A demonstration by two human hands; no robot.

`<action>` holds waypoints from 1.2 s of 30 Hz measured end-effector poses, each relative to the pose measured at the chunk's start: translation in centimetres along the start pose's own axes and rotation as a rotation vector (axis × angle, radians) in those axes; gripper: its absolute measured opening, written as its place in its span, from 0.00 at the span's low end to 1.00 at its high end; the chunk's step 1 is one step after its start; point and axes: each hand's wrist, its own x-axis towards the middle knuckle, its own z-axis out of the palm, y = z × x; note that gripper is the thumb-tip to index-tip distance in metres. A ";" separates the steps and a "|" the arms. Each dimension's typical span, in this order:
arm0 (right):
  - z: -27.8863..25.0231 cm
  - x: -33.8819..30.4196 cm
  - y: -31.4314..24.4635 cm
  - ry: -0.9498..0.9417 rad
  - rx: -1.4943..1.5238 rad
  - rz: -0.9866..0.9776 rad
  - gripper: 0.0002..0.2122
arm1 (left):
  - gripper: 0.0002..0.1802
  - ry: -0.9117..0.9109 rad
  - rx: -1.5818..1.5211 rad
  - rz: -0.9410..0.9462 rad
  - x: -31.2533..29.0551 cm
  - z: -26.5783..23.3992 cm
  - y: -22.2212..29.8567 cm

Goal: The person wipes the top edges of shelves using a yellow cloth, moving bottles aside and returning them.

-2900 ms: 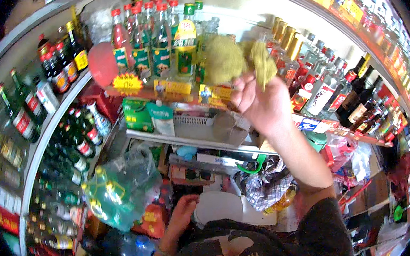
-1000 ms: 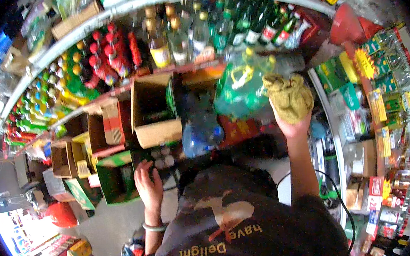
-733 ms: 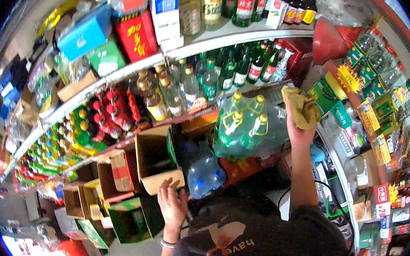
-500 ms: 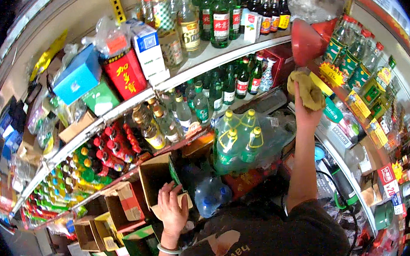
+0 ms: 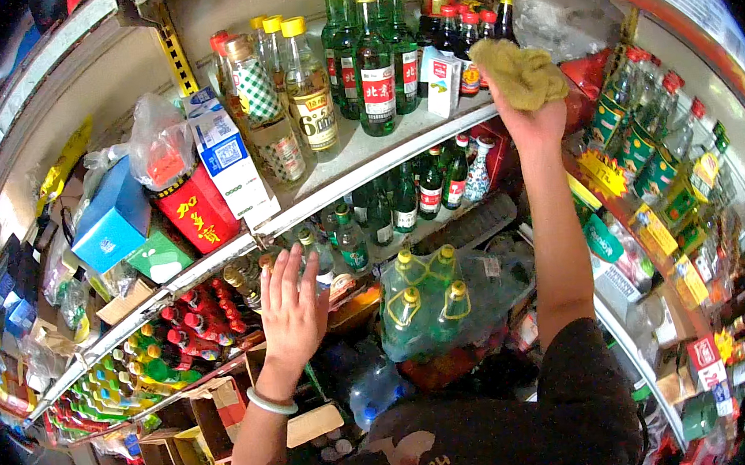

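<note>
My right hand (image 5: 539, 125) is raised at the right end of the upper shelf (image 5: 333, 183), closed on a crumpled yellow-brown cloth (image 5: 520, 76). The cloth is in front of dark sauce bottles with red caps (image 5: 468, 34), beside a small white carton (image 5: 443, 85). I cannot tell whether it touches the shelf. My left hand (image 5: 294, 315), a pale bangle at its wrist, is held up with fingers stretched out and nothing in them. It is just below the upper shelf's front edge, in front of bottles on the lower shelf.
Green glass bottles (image 5: 376, 86) and yellow-capped bottles (image 5: 312, 105) stand on the upper shelf. A blue box (image 5: 114, 215) and a red box (image 5: 198, 212) sit at its left. Wrapped large green bottles (image 5: 423, 303) stand below. More bottles line the right-hand shelf (image 5: 656, 132).
My right hand has moved up and slightly left with the cloth, from beside a red cone-shaped thing to the sauce bottles. My left hand has risen from the cardboard boxes towards the shelf edge.
</note>
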 end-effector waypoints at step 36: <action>15.1 12.1 31.2 -0.400 0.253 0.452 0.07 | 0.28 -0.252 0.014 -0.277 -13.1 -3.4 4.0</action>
